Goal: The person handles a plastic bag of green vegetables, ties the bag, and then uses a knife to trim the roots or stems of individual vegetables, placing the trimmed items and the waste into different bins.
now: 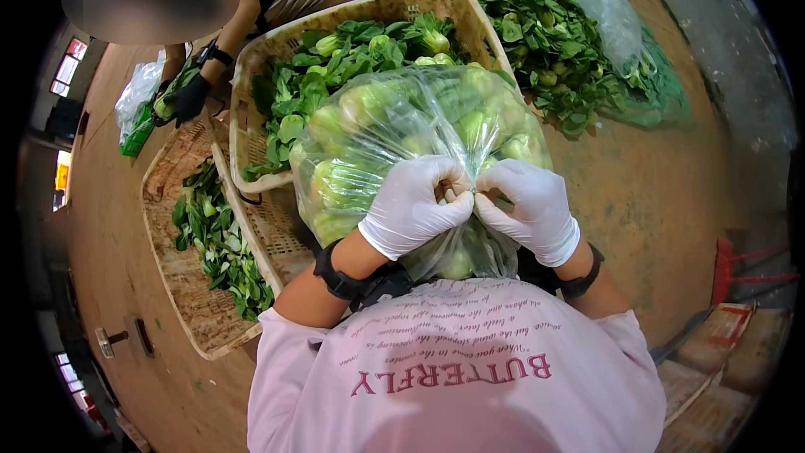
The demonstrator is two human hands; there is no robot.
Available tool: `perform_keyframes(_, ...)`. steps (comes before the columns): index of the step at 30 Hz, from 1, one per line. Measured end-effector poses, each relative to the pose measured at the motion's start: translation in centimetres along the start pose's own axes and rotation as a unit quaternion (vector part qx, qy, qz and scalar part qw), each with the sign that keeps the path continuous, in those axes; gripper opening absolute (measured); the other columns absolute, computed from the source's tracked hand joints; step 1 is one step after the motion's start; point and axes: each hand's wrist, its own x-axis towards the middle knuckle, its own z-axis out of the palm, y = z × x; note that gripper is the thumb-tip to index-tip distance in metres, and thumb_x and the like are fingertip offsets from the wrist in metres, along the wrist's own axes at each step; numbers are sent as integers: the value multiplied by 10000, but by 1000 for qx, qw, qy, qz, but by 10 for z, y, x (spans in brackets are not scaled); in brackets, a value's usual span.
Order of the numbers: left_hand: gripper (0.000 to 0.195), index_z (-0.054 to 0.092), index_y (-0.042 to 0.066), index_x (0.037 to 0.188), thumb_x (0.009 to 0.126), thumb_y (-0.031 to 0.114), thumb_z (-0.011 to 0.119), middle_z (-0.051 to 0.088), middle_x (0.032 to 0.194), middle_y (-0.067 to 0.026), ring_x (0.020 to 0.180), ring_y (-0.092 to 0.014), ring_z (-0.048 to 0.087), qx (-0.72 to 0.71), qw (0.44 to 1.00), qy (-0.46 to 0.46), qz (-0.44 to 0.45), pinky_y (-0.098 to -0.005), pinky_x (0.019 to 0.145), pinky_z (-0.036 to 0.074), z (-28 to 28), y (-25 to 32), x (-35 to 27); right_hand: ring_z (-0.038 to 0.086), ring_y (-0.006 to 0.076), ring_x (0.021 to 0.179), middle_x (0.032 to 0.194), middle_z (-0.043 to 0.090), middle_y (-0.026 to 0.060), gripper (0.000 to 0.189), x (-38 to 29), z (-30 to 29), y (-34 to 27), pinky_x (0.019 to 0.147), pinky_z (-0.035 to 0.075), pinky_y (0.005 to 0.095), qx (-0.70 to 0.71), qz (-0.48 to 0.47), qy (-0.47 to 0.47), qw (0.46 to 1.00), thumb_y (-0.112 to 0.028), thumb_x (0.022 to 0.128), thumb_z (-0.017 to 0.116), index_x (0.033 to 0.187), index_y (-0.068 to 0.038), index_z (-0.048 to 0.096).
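Observation:
A large clear plastic bag packed with bok choy rests before me, against the near side of a pale plastic crate. Its gathered neck is pinched between my two hands, both in white gloves. My left hand grips the gathered plastic from the left with thumb and fingers. From the right, my right hand pinches the same spot, the fingertips of both hands nearly touching. A small green tie or twist seems to show at the pinch. Loose bok choy lies in the crate behind the bag.
A second crate at the left holds leafy greens. Beyond it a person in black gloves holds greens. More bok choy is heaped on green netting at the upper right. Boxes stand at the lower right.

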Motion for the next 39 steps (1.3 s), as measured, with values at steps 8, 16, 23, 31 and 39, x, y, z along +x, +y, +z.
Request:
perform_keyframes(8, 93, 615, 23, 772, 754, 81, 685, 547, 674, 20, 576, -37, 469, -31, 999, 3, -25, -202, 523, 388, -1, 3, 0, 588, 257, 635, 723, 599, 60, 112, -6, 3, 7, 566, 473, 337, 54, -65, 57, 995, -133, 702, 706, 779, -88, 638)
perform_keyframes(16, 85, 616, 26, 780, 752, 77, 678, 548, 680, 7, 585, -52, 482, 61, 997, 0, 50, -206, 531, 398, 1, 2, 2, 586, 249, 634, 725, 602, 67, 109, -3, 4, 10, 560, 467, 330, -11, -107, 45, 993, -100, 682, 711, 765, -85, 641)
perform_keyframes(23, 98, 623, 29, 816, 757, 84, 679, 575, 726, -5, 595, -75, 515, 70, 995, 53, 40, -224, 544, 417, -10, -2, 2, 600, 254, 658, 747, 616, 81, 106, -11, 7, 21, 583, 481, 321, 117, -37, 68, 990, -79, 681, 704, 762, -71, 636)
perform_keyframes(31, 144, 637, 24, 819, 744, 141, 673, 569, 677, -80, 565, -167, 541, 101, 993, 3, 61, -270, 541, 431, 1, 1, 4, 581, 237, 600, 726, 614, 64, 127, -2, 9, 17, 540, 473, 319, -12, -148, 68, 987, -67, 650, 710, 754, -85, 640)
perform_keyframes(39, 107, 630, 20, 799, 751, 114, 645, 532, 652, 0, 591, -62, 464, -45, 998, -44, 4, -228, 548, 396, -8, -5, 4, 614, 245, 647, 761, 632, 70, 227, -4, 16, 8, 564, 489, 315, 38, -107, 67, 991, -136, 660, 775, 818, -91, 618)
